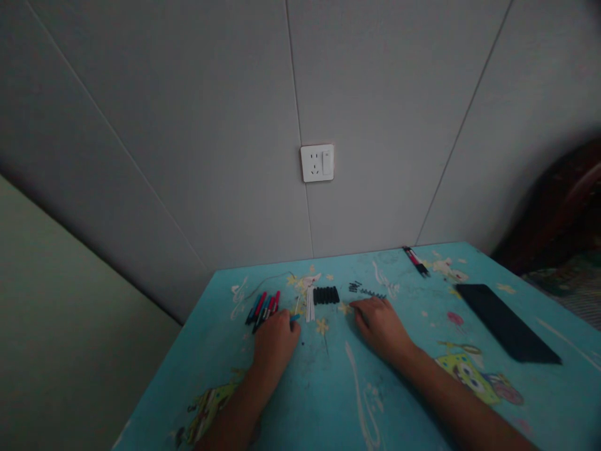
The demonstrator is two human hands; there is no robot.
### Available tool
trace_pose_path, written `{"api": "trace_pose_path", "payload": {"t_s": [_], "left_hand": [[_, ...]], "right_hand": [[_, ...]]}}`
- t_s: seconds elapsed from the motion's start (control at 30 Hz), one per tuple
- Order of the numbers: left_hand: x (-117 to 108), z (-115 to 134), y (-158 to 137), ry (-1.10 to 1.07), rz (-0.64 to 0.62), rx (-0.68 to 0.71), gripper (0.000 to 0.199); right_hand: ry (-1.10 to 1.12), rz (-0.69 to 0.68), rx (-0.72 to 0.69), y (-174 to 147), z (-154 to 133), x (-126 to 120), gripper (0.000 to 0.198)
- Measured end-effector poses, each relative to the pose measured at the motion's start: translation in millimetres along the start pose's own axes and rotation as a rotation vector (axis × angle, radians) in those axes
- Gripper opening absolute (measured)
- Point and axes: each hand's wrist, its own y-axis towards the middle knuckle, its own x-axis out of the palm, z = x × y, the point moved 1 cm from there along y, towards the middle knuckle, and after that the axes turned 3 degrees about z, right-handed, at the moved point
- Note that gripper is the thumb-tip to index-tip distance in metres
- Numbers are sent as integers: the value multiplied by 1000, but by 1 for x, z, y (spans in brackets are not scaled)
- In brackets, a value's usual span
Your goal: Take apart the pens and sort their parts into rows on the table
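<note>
My left hand (278, 331) is closed on a blue pen barrel (295, 317), whose end sticks out to the right of the fingers. Beside that hand lies a bunch of pen barrels (263, 307) in pink, blue and black. Thin white refills (310, 305) are lined up between my hands, next to a row of black grips (325, 295). My right hand (378, 318) rests on the table with its fingers loosely stretched and apart, nothing visible in them. Just beyond its fingertips are small dark pen pieces (354, 286) and a row of small blue-grey parts (373, 294).
A turquoise cartoon-print cloth (300, 388) covers the table, which meets a grey wall with a white socket (318, 163). Pink-and-black pens (416, 261) lie at the back right. Nearer on the right is a dark flat board (507, 322). Dark carved furniture (558, 200) stands beyond.
</note>
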Motion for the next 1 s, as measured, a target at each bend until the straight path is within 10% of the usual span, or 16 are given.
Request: {"api": "trace_pose_path", "payload": {"t_s": [1.0], "left_hand": [[2,-6,1,67,34,105,29]], "right_hand": [[7,-1,27,0,-1,2,30]]}}
